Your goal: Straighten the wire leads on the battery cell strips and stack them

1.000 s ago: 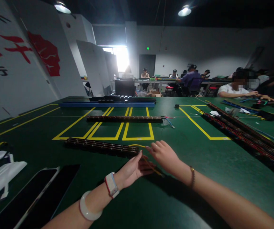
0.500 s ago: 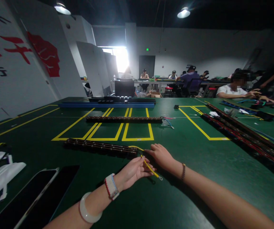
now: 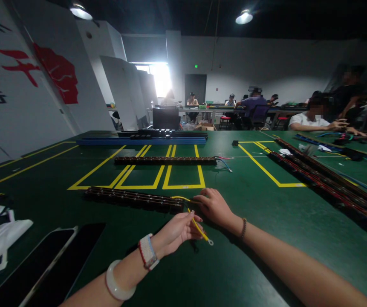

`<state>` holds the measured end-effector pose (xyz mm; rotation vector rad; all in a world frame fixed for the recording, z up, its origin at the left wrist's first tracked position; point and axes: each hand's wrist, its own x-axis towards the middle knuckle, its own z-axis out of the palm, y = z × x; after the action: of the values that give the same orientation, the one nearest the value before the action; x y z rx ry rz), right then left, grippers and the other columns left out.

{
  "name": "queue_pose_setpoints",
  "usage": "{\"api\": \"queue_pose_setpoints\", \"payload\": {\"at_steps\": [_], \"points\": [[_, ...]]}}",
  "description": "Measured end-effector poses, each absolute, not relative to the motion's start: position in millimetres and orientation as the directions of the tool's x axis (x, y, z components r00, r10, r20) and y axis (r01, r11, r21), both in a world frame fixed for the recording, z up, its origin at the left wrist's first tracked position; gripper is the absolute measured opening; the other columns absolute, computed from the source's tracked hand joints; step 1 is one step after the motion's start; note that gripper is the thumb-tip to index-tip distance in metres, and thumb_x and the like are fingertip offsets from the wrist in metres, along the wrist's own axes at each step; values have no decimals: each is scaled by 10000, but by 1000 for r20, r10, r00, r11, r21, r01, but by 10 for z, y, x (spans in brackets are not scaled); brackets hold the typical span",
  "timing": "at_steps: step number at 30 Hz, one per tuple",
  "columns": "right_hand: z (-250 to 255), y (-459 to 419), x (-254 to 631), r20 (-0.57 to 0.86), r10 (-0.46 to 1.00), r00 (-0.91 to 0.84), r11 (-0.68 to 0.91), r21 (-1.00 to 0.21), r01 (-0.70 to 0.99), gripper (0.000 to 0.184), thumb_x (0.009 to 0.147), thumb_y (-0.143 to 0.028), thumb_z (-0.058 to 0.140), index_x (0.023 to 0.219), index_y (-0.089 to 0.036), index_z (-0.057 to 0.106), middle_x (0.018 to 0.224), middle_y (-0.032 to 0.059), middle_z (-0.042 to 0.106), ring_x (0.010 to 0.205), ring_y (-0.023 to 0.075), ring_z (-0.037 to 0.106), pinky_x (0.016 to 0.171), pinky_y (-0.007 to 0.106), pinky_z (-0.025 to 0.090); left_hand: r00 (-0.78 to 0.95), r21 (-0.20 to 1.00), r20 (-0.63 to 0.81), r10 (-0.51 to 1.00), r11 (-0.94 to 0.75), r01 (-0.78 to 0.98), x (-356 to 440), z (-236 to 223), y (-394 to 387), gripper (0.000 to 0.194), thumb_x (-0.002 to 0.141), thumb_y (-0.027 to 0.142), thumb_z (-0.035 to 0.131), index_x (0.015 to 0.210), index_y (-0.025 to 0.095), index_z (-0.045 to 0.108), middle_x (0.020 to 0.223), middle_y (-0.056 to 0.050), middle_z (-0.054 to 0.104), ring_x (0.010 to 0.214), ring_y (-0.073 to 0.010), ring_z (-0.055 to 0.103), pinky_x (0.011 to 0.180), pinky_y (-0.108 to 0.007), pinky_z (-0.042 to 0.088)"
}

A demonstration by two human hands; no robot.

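A long dark strip of cells point(image 3: 132, 198) lies across the green table point(image 3: 253, 204) in front of me. A yellow wire point(image 3: 199, 229) runs from its right end and finishes in a metal ring lug. My left hand point(image 3: 175, 231) pinches this wire between thumb and fingers just below the strip's end. My right hand point(image 3: 213, 207) rests at the strip's right end, fingers curled on the upper part of the yellow wire where it leaves the strip.
A second dark strip point(image 3: 166, 160) with red and blue leads lies farther back inside yellow floor-tape boxes. Long dark rails point(image 3: 324, 179) run along the right. A phone point(image 3: 39, 264) and white parts point(image 3: 1, 238) lie at left. People sit at far tables.
My left hand has drawn the yellow wire's free end down and toward me, exposing the ring lug. My right hand has slid slightly left onto the strip's end.
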<state>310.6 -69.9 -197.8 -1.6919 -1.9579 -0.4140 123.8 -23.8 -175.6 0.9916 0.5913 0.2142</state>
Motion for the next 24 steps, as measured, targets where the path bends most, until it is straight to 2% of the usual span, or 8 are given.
{"api": "queue_pose_setpoints", "payload": {"at_steps": [3,8,13,17,19,21,23,24], "points": [[-1976,-693,3126,597,800,-58,186,-155,970,197,853,-229,564,1026,-217,655,1013,80,542,920,163,494,813,294,401,817,878,-386,428,442,183,1206,-1710,-207,334,914,375,436,962,58,531,780,-90,618,699,-163,640,722,-325,511],[-1977,-678,3151,618,785,-30,184,-187,965,114,849,-250,579,854,-177,666,985,85,554,905,167,503,805,298,413,762,903,-424,490,161,398,1173,-1539,-173,348,926,390,372,918,75,521,656,-47,589,573,-140,612,587,-265,491],[-1997,-671,3145,612,790,-42,194,-185,963,109,844,-255,582,842,-172,653,996,85,552,908,170,499,807,301,405,705,786,-388,593,-186,589,1183,-1550,-184,335,934,368,307,850,106,498,549,2,511,432,-101,499,461,-216,415],[-2001,-679,3161,591,806,-37,207,-223,953,112,851,-265,566,860,-173,629,1005,84,542,922,178,491,821,323,401,724,641,-199,661,-471,606,1168,-1641,-226,340,928,378,322,861,132,546,665,-28,569,500,-107,523,464,-208,376],[-1951,-704,3149,578,815,-28,255,-316,914,121,862,-266,541,891,-167,603,1020,89,524,936,175,486,830,324,408,755,524,-89,650,-614,590,1166,-1671,-240,337,930,347,325,844,138,576,732,-54,607,604,-131,581,513,-216,380],[-1829,-755,3067,571,821,4,340,-494,800,131,877,-278,509,899,-160,561,1002,87,508,936,163,485,840,318,420,781,393,-27,624,-712,582,1169,-1691,-242,335,932,312,317,866,139,596,770,-77,628,679,-159,611,568,-239,395],[-1632,-841,2869,543,838,63,427,-723,543,160,894,-323,485,881,-165,505,918,64,502,882,147,498,815,310,440,800,311,-9,600,-759,572,1172,-1710,-234,330,932,287,307,949,146,604,793,-91,642,711,-182,622,615,-269,410],[-1514,-898,2720,498,862,90,451,-837,311,170,899,-342,477,913,-174,468,866,44,499,810,131,513,750,291,456,807,302,-7,590,-768,565,1172,-1721,-229,328,932,282,306,985,153,602,804,-93,647,728,-187,625,638,-278,416]]}}
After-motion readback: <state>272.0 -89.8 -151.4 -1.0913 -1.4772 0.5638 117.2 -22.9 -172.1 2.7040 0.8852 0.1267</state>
